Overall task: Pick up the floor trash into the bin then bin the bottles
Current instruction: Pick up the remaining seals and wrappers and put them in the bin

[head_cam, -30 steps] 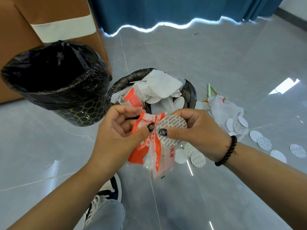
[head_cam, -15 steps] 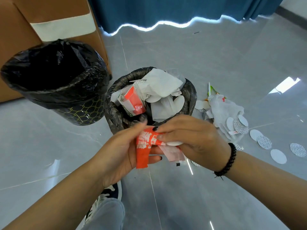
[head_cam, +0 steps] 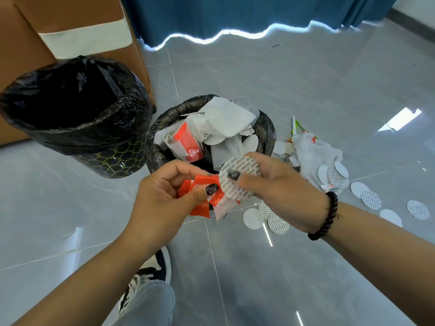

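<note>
Since half a second ago, my right hand point(head_cam: 277, 184) is lifting the round seal disc point(head_cam: 240, 178) clear, pinching it, while my left hand point(head_cam: 164, 194) is pinching the orange wrapper point(head_cam: 202, 203). Just beyond both hands the full bin point(head_cam: 268, 132) is waiting; I'm judging both should drop well over its rim. No bottles are showing, and loose discs point(head_cam: 277, 222) are lying right of my hands.

Floor point(head_cam: 306, 102): grey tile, glossy, mirror-like glare. Near bin point(head_cam: 268, 135): crinkled black plastic liner, slight sheen; white paper and thin plastic film inside. Far-left bin point(head_cam: 117, 161): shiny black wall, gold mesh pattern, black plastic bag. Wrapper point(head_cam: 202, 203) in left hand point(head_cam: 164, 196): glossy orange-and-clear plastic film. Disc point(head_cam: 240, 177) in right hand point(head_cam: 280, 187): matt, white, grey-printed. Bracelet point(head_cam: 326, 216): shiny black beads. Curtain point(head_cam: 235, 15): blue cloth.
</note>
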